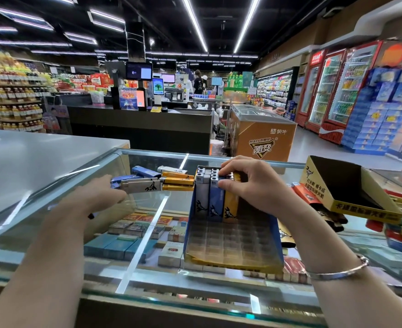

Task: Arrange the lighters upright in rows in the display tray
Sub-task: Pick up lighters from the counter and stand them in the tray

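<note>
- Fingers of my right hand (249, 183) curl over the tops of the upright lighters (215, 197), thumb pressing the blue one, steadying the far row in the display tray (230, 242).
- Left hand (100, 195) is blurred; it seems to pinch a silver lighter (143, 185) by its near end, though I cannot tell for sure.
- That lighter lies flat, long axis running left to right, just left of the tray, beside loose yellow lighters (177, 181) on the glass counter (148, 209).
- Tipping it upright comes next, I judge; left hand is nearer.
</note>
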`<state>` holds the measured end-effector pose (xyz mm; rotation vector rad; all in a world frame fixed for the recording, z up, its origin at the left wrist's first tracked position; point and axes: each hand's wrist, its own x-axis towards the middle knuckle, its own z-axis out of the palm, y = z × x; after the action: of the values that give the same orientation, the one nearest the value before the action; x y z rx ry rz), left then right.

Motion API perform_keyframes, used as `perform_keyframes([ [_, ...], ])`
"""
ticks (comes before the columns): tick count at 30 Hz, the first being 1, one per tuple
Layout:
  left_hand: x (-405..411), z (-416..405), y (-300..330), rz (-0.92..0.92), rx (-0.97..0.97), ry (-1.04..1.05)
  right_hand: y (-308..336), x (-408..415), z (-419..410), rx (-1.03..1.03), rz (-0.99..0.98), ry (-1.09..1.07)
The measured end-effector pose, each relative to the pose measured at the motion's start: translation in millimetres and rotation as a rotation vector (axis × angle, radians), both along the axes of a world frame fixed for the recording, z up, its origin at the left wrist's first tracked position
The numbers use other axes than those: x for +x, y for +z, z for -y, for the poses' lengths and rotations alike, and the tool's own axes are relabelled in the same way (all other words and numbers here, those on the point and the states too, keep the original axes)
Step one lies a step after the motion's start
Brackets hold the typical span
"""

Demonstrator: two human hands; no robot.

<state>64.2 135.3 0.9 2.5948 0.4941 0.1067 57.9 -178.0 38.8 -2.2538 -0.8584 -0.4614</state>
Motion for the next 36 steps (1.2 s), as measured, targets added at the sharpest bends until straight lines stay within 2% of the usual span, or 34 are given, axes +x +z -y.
perform_keyframes([
  [3,-15.9,-16.4,-8.7,0.043,0.071,0.027,0.0,1.1,-0.5,-0.008,0.008,-0.002],
  [7,-30.1,-31.8,-16.2,-0.017,0.181,0.155,-0.5,0.6,-1.9,-0.014,0.024,-0.005],
  [11,-36.7,-23.2,-16.2,0.037,0.330,0.167,-1.1,1.1,-2.5,-0.012,0.029,-0.017],
  [15,-32.1,-16.8,-17.9,0.117,0.253,0.095,-1.6,1.6,-2.6,-0.011,0.028,-0.017],
  [20,-22.7,-18.5,-17.8,0.188,0.258,-0.006,-1.5,1.3,-2.1,-0.017,0.027,-0.015],
  [24,-11.4,-11.9,-8.7,0.359,0.275,-0.012,-1.0,0.0,-2.4,-0.017,0.024,-0.012],
  [26,-5.0,-7.6,-1.5,0.335,0.334,0.023,-0.4,-0.4,-2.6,-0.014,0.022,-0.013],
  [30,4.7,-7.0,-5.5,0.126,0.418,0.068,-0.5,-1.0,-2.1,-0.008,0.010,-0.007],
  [36,7.5,-4.2,-8.4,0.159,0.355,0.096,-0.8,-0.7,-1.9,-0.007,0.006,-0.003],
])
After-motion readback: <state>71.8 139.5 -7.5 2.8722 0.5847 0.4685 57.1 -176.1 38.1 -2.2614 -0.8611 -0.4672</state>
